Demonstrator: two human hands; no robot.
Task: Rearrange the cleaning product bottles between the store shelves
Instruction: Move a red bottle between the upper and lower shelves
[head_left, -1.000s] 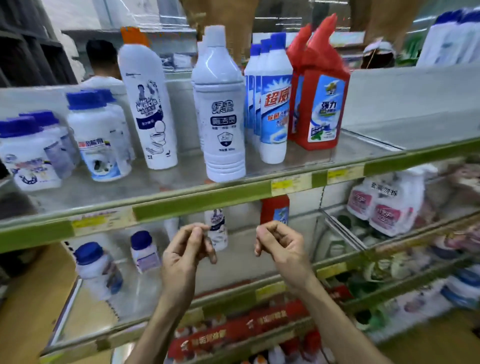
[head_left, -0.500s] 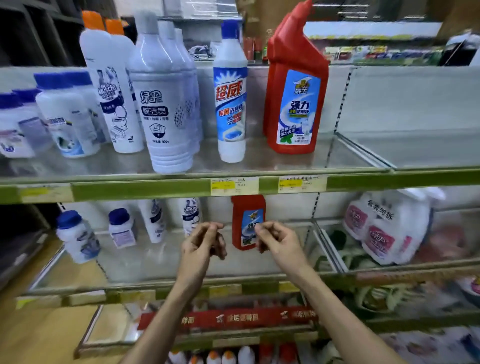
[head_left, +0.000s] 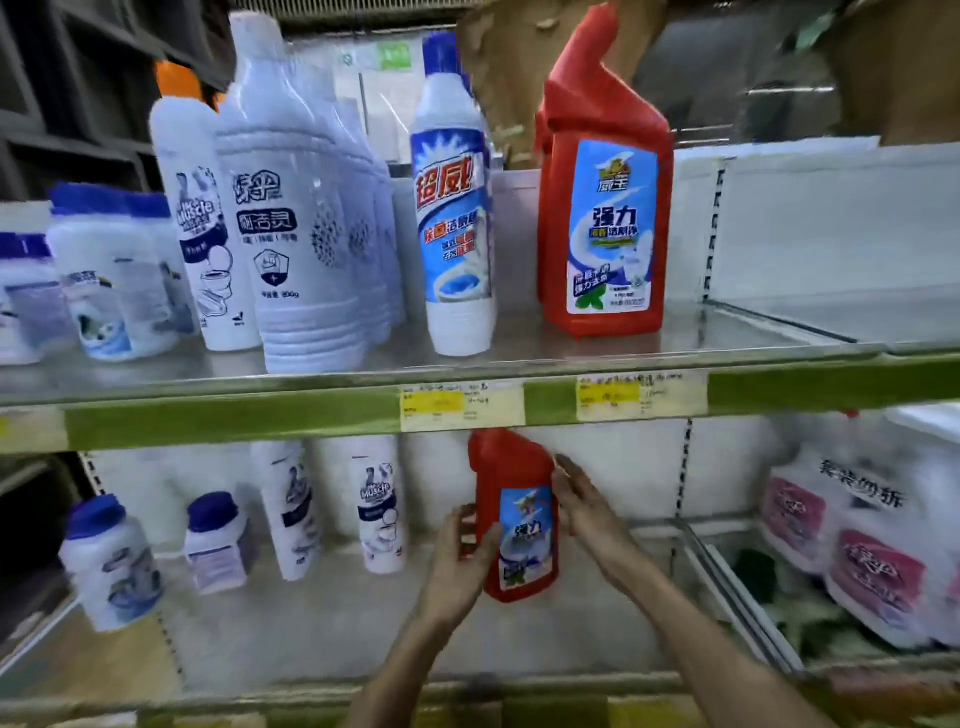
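A small red bottle with a blue label stands on the lower shelf, its angled neck just under the upper shelf's green edge. My left hand wraps its left side, thumb across the front. My right hand lies flat against its right side, fingers straight. On the upper shelf stand a larger red bottle, a white and blue bottle, a row of pale ribbed bottles and an orange-capped white bottle.
Blue-capped white jars sit at the upper left. The lower shelf holds two blue-capped jars and two white bottles. White and pink refill bags fill the right bay behind a wire divider. The upper shelf's right bay holds nothing.
Both hands have reached forward from mid-air into the lower shelf and closed around the small red bottle. The view has shifted closer to the shelves.
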